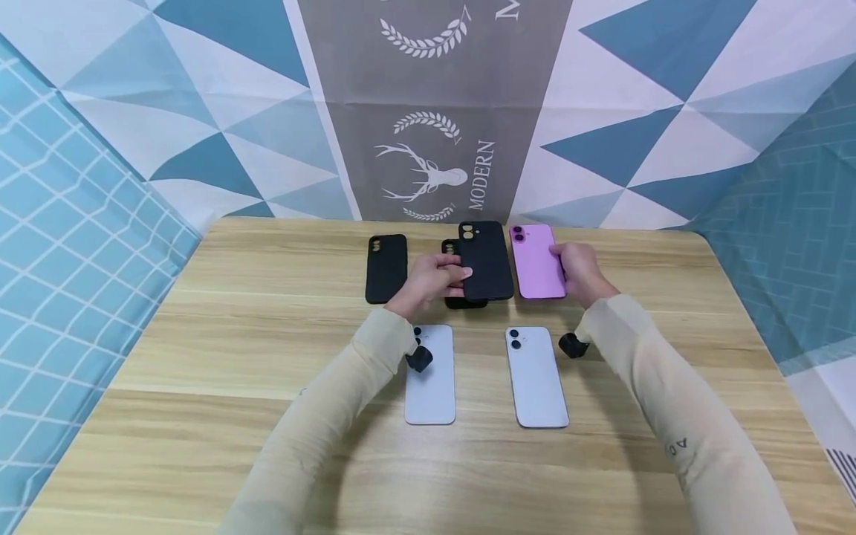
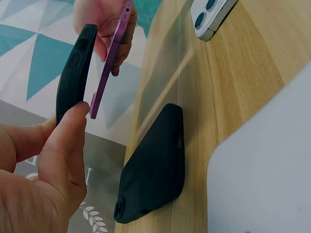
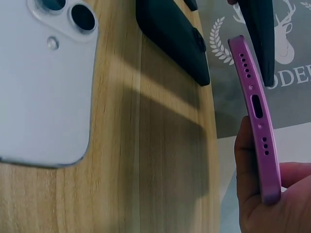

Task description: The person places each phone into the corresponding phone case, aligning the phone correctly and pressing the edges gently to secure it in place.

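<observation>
At the far left hangs a blue sheet with a white grid [image 1: 50,245], beside the wooden table [image 1: 167,357]. Along the back, the first item from that side is a black phone case [image 1: 387,269] lying flat, its camera cutouts at the far end. In front of it reaches the left hand [image 1: 431,281], out of a pale sleeve [image 1: 328,423]. It pinches the near left side of a raised black case [image 1: 488,260], thumb on the face that carries the camera opening. Below this sits a lower black case [image 1: 463,304], on the table and partly covered from above. A white phone [image 1: 433,394] lies nearer the front, half under the left wrist with its black wrist camera [image 1: 419,359]. Behind the table, a grey panel [image 1: 394,82] shows a white deer head and the word MODERN. Right of centre lies another white phone [image 1: 537,379], making 2, its 2 lenses at the far end. Past it, just beside the raised case, a pink phone [image 1: 538,264] is held off the table by the right hand [image 1: 580,269], which grips its right edge between thumb and fingers; the right wrist view shows its port end.
</observation>
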`<state>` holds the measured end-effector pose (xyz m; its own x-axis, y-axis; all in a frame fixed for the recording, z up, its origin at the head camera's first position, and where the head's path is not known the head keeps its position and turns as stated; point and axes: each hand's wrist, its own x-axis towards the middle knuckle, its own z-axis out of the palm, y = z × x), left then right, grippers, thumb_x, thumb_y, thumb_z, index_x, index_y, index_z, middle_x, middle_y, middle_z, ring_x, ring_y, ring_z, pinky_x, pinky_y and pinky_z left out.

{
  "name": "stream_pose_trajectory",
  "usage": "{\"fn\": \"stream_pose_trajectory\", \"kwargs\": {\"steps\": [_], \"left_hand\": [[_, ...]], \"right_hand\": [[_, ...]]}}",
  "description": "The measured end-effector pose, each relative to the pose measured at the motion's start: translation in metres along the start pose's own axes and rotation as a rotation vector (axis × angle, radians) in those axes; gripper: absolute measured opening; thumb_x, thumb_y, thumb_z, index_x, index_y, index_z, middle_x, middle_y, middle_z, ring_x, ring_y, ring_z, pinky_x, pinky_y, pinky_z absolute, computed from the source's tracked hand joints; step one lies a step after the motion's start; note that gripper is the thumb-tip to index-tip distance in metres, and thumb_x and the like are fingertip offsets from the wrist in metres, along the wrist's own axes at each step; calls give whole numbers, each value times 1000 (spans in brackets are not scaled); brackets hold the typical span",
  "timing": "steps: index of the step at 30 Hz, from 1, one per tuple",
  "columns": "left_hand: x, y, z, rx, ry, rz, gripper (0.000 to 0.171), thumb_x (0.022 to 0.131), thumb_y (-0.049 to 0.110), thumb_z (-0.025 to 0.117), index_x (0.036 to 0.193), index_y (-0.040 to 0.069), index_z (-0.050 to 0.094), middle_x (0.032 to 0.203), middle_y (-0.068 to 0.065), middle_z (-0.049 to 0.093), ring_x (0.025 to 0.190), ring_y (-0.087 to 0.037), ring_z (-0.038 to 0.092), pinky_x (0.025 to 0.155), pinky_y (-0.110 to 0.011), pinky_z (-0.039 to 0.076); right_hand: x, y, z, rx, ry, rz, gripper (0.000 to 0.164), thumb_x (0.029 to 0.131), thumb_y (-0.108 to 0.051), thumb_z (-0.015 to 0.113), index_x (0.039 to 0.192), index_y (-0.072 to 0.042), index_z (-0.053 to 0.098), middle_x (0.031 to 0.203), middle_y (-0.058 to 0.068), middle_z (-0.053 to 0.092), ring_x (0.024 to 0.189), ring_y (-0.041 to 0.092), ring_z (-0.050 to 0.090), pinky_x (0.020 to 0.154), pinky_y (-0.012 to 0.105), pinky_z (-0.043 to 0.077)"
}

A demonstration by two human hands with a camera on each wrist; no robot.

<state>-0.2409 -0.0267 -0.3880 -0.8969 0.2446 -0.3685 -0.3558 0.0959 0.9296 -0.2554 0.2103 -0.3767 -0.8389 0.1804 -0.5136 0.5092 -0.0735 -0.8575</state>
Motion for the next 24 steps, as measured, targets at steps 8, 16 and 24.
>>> {"fn": "stream_pose_trajectory", "kwargs": {"steps": [8, 16, 24], "left_hand": [[1, 1, 10, 3, -2, 24, 45, 90, 8, 61, 132, -2, 47, 118, -17, 58, 76, -15, 59, 73, -28, 59], [0, 2, 16, -4, -3, 24, 45, 90, 9, 62, 131, -1, 48, 116, -16, 60, 72, -15, 60, 72, -28, 59], [0, 3, 23, -8, -14, 24, 45, 90, 8, 62, 131, -2, 47, 117, -17, 61, 70, -14, 61, 73, -28, 59]], "right_hand": [[-8, -1, 5, 22, -30, -9, 53, 97, -12, 39, 146, -1, 20, 152, 8, 27, 129, 16, 37, 111, 29, 35], [-12, -3, 7, 2, -30, -24, 51, 97, -13, 40, 145, -1, 24, 139, 5, 38, 103, 8, 45, 94, 22, 41], [-14, -1, 11, 48, -24, -56, 25, 96, -17, 44, 118, -6, 45, 100, -3, 47, 86, 8, 48, 71, 19, 46]]}}
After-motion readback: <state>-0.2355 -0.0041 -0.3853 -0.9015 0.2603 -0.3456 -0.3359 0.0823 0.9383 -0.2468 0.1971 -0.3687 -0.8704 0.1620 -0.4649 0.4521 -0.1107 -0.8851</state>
